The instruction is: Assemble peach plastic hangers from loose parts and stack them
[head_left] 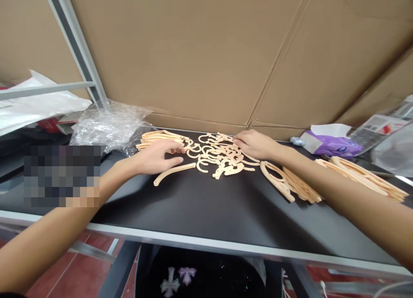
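A loose pile of beige, hook-shaped plastic pieces (222, 153), which look like parts of folding clothes hangers, lies in the middle of the black table. My left hand (158, 156) reaches to the pile's left edge, thumb and fingers apart. Just in front of it lies a single curved hanger arm (174, 173), and behind it is a stack of similar arms (158, 136). At the pile's back right, my right hand (253, 144) rests with fingers curled down among the pieces; what they hold, if anything, is hidden.
More beige hanger arms (277, 181) lie under my right forearm, with another stack (364, 175) farther right. Crumpled clear plastic (103, 125) sits at the back left, a purple tissue pack (335, 143) at the back right. Cardboard (200, 52) walls the back; a black bin (206, 272) stands below.
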The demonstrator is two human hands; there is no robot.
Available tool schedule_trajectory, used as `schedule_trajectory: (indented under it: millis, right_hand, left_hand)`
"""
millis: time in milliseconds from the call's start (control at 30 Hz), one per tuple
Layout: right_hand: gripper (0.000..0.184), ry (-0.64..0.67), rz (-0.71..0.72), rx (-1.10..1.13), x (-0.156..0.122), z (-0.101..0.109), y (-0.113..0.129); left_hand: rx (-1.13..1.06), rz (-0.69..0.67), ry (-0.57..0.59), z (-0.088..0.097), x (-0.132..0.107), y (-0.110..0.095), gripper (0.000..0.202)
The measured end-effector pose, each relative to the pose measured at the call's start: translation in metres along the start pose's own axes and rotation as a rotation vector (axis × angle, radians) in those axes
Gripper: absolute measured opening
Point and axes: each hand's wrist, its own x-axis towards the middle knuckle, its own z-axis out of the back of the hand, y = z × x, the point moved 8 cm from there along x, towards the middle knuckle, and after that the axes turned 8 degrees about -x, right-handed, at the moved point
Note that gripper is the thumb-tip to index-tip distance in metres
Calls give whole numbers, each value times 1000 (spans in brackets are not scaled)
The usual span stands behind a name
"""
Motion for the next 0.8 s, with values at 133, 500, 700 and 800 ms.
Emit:
schedule_trajectory:
  millis: [133, 500, 700, 800]
  right_hand:
    - [39, -185, 100, 29, -36, 33, 45]
    - [36, -232, 159, 16, -38, 18, 133]
    - [35, -211, 19, -6, -29, 10, 118]
    - [34, -213, 29, 31, -26, 9, 114]
  left_hand:
    - [-36, 108, 119, -8, -5, 15, 39]
    - [51, 51, 177, -21, -7, 1, 22]
    - [-62, -109, 166, -41, -5, -22, 24]
    - [-63, -153, 172, -47, -6, -30, 26]
